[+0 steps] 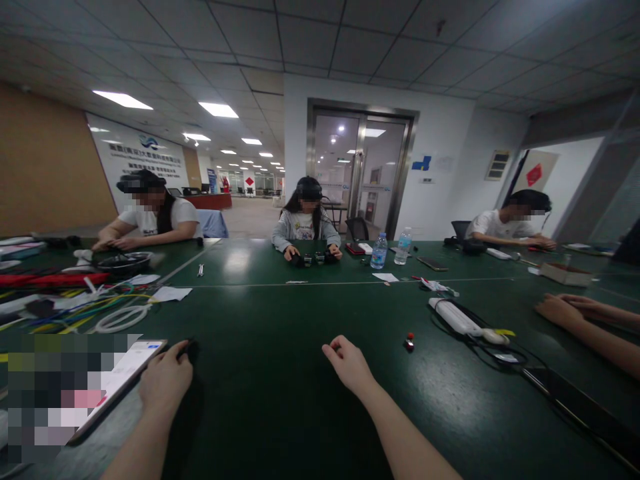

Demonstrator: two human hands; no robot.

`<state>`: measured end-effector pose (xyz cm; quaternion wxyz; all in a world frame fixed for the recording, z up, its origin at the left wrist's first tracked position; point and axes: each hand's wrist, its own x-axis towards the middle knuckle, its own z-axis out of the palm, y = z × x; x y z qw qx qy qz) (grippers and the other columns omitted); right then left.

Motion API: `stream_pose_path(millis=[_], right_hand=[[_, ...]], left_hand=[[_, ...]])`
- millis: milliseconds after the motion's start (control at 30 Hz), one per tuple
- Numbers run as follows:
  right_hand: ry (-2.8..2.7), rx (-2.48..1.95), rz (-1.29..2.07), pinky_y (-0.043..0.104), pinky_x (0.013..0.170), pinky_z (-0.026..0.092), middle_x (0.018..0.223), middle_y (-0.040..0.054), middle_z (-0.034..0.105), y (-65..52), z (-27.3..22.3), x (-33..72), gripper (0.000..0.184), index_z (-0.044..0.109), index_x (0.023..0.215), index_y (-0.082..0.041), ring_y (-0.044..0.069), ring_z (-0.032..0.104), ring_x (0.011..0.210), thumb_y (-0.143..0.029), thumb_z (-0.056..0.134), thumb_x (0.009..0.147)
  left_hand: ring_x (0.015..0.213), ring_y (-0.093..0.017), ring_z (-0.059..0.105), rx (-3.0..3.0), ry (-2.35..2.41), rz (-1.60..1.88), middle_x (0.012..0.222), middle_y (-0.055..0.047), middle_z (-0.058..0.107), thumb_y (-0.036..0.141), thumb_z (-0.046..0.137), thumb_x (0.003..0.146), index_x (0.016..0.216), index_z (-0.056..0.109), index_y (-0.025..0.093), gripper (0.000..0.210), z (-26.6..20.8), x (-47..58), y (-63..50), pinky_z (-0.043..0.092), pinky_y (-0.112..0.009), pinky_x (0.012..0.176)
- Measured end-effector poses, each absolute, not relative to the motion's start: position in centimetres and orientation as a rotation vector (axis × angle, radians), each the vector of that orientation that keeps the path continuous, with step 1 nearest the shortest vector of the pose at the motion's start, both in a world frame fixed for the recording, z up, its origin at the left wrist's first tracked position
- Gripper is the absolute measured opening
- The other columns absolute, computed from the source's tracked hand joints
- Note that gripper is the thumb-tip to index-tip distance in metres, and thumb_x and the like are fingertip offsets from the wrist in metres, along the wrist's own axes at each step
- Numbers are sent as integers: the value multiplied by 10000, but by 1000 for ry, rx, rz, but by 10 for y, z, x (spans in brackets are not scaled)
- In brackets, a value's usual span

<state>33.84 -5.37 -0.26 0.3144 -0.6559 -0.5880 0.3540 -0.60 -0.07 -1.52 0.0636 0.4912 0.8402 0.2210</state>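
My left hand (167, 377) rests on the dark green table, just right of a phone or tablet (127, 370) with a lit screen. Its fingers are bent inward, and a small black shape (193, 348) shows at their tips; I cannot make out what it is. Farther right, my right hand (349, 363) lies on its side on the tabletop, fingers loosely curled in, with nothing visible in them. Beyond it to the right sits a tiny red and dark object (410, 342), apart from the hand.
Cables (123, 319) and papers (170, 294) crowd the left side. A white power strip (455, 317) and a black flat device (580, 407) lie at right, near another person's hands (565, 310). Two water bottles (379, 252) stand farther back. Three people wearing headsets sit across.
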Motion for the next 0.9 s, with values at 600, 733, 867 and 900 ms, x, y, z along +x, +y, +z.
stream_pose_path(millis=[600, 733, 867, 900], right_hand=[[-1598, -1710, 928, 276, 604, 439, 758, -3, 605, -54, -5, 340, 166, 553, 870, -239, 150, 569, 681, -361, 464, 801], [-1605, -1703, 926, 275, 596, 437, 743, -6, 605, -53, -7, 340, 155, 554, 874, -241, 149, 568, 670, -344, 464, 802], [-1613, -1701, 913, 276, 596, 432, 754, -1, 599, -54, -6, 338, 165, 553, 888, -235, 148, 564, 673, -343, 461, 802], [-1620, -1696, 913, 275, 597, 430, 756, 0, 595, -55, -5, 338, 178, 552, 901, -234, 147, 561, 674, -349, 458, 803]], left_hand=[[1042, -336, 510, 1548, 2527, 707, 1187, -161, 498, 329, 324, 817, 1176, 521, 178, 437, -12, -4, -5, 434, -420, 826], [1041, -326, 512, 1529, 2548, 705, 1168, -159, 517, 314, 333, 818, 1165, 532, 180, 422, -11, -5, -4, 441, -421, 821], [1041, -283, 512, 1663, 2432, 691, 1152, -157, 519, 283, 327, 822, 1162, 528, 145, 418, -9, 15, -5, 425, -393, 862], [1060, -260, 499, 1797, 2290, 684, 1166, -145, 510, 271, 330, 821, 1155, 531, 139, 412, -10, 27, -8, 405, -372, 897]])
